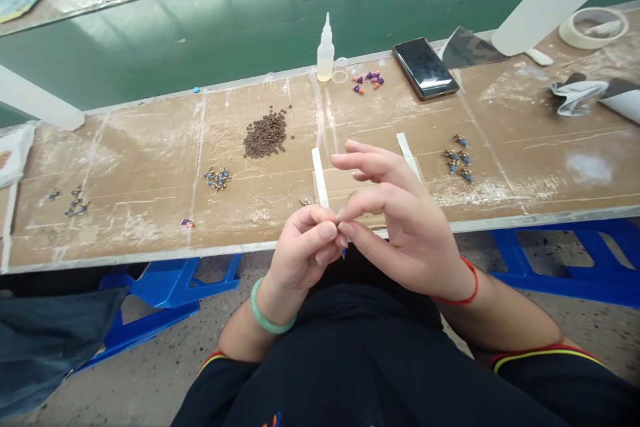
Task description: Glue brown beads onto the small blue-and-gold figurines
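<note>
My left hand (306,250), with a green bangle on the wrist, is curled into a pinch just in front of the bench edge. A small blue-tipped piece (344,252) peeks out below its fingers. My right hand (400,220), with a red cord at the wrist, meets it thumb and forefinger to the same spot, its other fingers spread above. A pile of small brown beads (266,135) lies on the bench beyond. Small blue-and-gold charms lie in clusters at left (217,178) and right (459,157).
A glue bottle (325,52) and a small clear cap (341,70) stand at the bench's far edge beside purple charms (369,79). A black phone (425,68) lies to their right. White strips (319,176) lie near my hands. A tape roll (593,27) sits far right.
</note>
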`<state>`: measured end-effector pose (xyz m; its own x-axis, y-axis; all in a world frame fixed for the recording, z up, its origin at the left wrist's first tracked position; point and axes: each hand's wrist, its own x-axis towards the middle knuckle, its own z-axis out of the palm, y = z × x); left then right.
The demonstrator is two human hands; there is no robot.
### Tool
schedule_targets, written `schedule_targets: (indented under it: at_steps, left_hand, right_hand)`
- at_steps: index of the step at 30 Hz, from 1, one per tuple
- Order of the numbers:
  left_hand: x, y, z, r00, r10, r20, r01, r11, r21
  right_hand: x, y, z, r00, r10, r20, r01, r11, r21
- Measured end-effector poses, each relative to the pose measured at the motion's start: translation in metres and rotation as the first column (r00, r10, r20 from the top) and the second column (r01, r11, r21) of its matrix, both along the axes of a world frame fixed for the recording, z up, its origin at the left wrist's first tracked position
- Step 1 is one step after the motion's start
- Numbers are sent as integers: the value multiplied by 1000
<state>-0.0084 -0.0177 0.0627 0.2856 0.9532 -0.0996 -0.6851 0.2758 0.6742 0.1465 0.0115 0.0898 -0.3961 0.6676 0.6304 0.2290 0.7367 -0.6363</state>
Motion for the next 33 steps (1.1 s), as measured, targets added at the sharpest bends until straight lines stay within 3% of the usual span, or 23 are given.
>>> schedule_targets:
  at_steps: [2,5,8,18,33]
  left_hand:
    - [2,0,3,999,29,13,-29,1000,-1]
    - [5,-1,5,998,64,4,-64,998,-12]
    - [5,-2,4,997,71,-18,-72,997,-26]
    - [0,-3,3,1000,28,5,-28,1000,-1]
    - [4,-3,1,997,17,80,-20,999,34]
  right_hand:
    - [-1,1,-2,996,-83,29,78,986,145]
    - [-3,4,-7,983,-184,12,168,922,348]
    - [-3,7,-9,980,-197,38,167,906,388]
    - [-2,5,-3,992,-111,56,91,955,281]
    - [-8,-3,-2,991,67,-114,-70,997,-16]
